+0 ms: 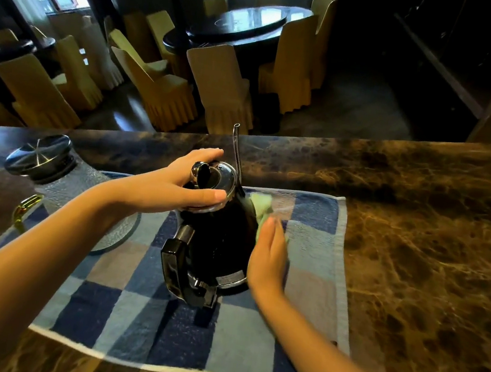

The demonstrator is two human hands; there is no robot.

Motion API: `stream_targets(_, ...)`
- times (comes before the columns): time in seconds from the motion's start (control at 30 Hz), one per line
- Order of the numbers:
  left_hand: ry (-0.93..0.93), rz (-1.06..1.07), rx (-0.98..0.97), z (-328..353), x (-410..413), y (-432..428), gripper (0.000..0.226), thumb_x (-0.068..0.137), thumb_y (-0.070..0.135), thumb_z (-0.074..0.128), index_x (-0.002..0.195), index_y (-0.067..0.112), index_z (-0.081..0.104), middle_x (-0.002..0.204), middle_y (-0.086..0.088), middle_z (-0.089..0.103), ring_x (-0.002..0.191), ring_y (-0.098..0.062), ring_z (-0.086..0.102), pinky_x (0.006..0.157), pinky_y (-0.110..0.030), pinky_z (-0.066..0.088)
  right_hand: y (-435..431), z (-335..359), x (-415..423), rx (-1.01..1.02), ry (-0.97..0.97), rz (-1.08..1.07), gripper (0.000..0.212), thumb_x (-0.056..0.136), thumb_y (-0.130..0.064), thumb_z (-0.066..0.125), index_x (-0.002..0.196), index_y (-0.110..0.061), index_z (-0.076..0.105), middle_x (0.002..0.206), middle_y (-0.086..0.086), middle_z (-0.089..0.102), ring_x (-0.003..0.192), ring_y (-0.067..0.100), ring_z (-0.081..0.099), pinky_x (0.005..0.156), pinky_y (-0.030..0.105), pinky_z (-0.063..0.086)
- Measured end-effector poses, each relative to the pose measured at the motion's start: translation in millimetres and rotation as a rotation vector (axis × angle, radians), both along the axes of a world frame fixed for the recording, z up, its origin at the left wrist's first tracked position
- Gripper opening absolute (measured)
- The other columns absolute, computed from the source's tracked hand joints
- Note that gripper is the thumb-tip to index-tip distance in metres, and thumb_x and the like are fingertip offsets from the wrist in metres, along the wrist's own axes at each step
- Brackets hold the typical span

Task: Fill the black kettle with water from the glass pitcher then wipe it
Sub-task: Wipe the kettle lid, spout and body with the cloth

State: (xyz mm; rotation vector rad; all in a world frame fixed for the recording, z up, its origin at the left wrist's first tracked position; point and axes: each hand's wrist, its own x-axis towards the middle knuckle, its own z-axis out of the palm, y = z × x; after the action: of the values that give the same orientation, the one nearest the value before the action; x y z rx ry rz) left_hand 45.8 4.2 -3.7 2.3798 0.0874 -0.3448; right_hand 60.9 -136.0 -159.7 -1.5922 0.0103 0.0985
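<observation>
The black kettle [215, 241] stands upright on a blue checked towel [158, 329], its handle toward me and its thin spout rising at the back. My left hand [185, 184] grips the kettle's shiny lid from the left, fingers wrapped around the top. My right hand [268, 256] lies flat against the kettle's right side and presses a pale green cloth [261, 209] onto the body; the cloth is blurred. The glass pitcher [83, 187] with a dark metal lid stands to the left, behind my left forearm.
The towel lies on a brown marble counter [417, 238] whose far edge runs across the middle of the view. A yellow-green object [23, 211] lies at the pitcher's left. Beyond the counter are covered chairs and a round dining table [242, 24].
</observation>
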Motion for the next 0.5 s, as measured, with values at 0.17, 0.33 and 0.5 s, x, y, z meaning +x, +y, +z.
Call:
stream_targets(0.17,0.007,0.018,-0.01,0,1,-1,0.085,0.074,0.049,0.061,0.145,0.038,0.015,0.138,0.024,0.02,0.13,-0.004,0.026,0.111,-0.032,0.026,16,15,-33,0.063,-0.281,0.038,0.049,0.092,-0.045,0.031,0.12,-0.01,0.053,0.125,0.005,0.053,0.119,0.021,0.047,0.103,0.048,0.037)
stream_targets(0.33,-0.016,0.025,-0.002,-2,1,0,0.076,0.086,0.041,0.059,0.147,0.035,0.014,0.148,0.022,0.015,0.134,-0.002,0.018,0.116,-0.035,0.018,22,64,12,0.119,-0.237,0.131,0.04,0.093,-0.05,0.028,0.092,-0.024,0.058,0.094,0.004,0.066,0.092,0.022,0.061,0.085,0.046,0.049)
stream_targets(0.5,0.001,0.017,-0.017,0,0,-1,0.08,0.077,0.047,0.053,0.146,0.036,0.015,0.154,0.018,0.01,0.141,-0.008,0.015,0.117,-0.039,0.019,13,35,50,-0.095,-0.1,0.166,0.052,0.096,-0.043,0.03,0.077,-0.003,0.056,0.077,0.015,0.061,0.076,0.029,0.057,0.076,0.049,0.047)
